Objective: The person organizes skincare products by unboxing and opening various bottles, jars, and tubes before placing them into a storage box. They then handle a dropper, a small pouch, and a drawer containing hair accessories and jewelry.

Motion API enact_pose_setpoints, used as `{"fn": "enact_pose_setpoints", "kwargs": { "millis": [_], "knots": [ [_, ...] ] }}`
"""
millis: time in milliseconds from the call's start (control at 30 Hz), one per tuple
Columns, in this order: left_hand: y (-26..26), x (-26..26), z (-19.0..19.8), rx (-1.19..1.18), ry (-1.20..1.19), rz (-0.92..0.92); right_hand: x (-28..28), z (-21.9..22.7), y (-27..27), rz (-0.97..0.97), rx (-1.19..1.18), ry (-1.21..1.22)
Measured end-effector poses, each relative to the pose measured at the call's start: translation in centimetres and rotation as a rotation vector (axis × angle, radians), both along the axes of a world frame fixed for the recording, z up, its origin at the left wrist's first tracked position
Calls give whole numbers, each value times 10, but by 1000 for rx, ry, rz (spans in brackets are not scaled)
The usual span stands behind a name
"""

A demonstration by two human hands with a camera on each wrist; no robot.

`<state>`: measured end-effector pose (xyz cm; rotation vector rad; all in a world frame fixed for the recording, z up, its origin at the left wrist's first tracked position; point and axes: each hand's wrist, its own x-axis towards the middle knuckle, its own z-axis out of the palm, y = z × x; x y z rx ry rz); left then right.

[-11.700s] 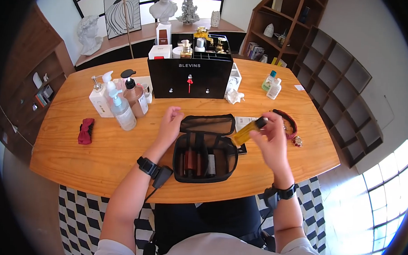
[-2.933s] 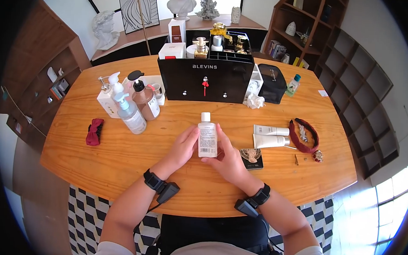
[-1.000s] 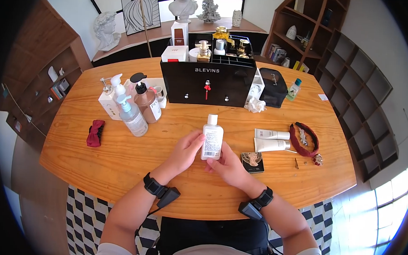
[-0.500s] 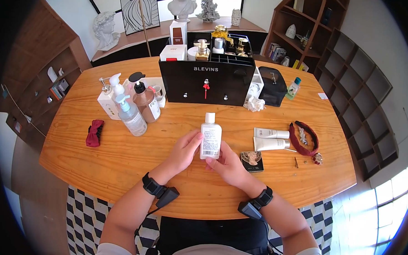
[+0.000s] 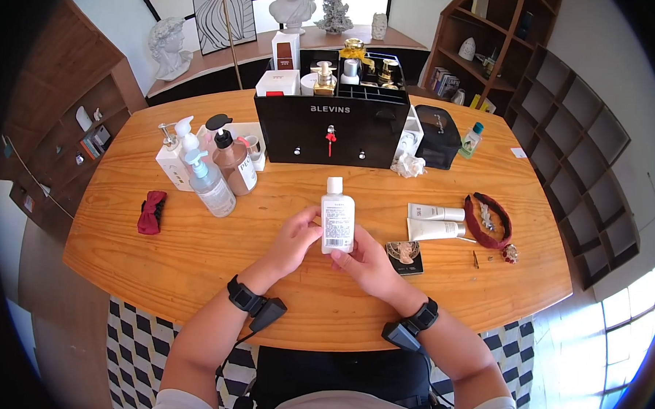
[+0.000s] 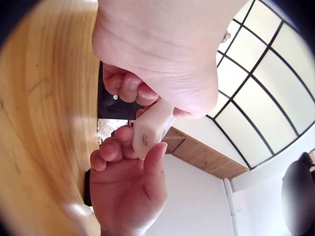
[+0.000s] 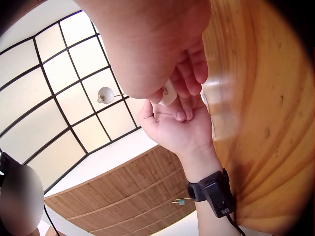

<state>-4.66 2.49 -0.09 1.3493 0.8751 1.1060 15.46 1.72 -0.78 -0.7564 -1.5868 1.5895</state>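
Note:
A small flat bottle with a white cap and a printed back label stands upright in front of me, held above the table. My right hand grips its lower right side, thumb on the front and fingers behind. My left hand is at its left edge, fingers curled at the side and thumb off the label. In the left wrist view, the bottle's base shows small printed marks above my right palm. The right wrist view shows just a corner of the bottle between the hands.
A black BLEVINS cosmetics box stands at the back, with a black pouch and green bottle to its right. Pump bottles and a red bow lie left; tubes, compact and headband lie right.
The black pouch, earlier open before me, now stands closed at the back right. The white-capped bottle came from there into my hands. Just now my left thumb slid off its label.

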Motion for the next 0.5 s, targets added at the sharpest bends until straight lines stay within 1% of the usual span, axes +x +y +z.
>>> {"fn": "enact_pose_setpoints", "kwargs": {
  "millis": [33, 133, 233, 500],
  "knots": [
    [0, 0, -1, 34, -2, -1, 0, 1, 0, 4, 0, 2],
    [4, -3, -10, 7, -63, -52, 0, -1, 1, 15, 7, 9],
    [7, -3, -16, 20, -87, -58, 1, -3, 2, 24, 4, 12],
    [4, -3, -7, 68, -27, -60, 0, -5, 2, 16, 7, 8]
  ]
}}
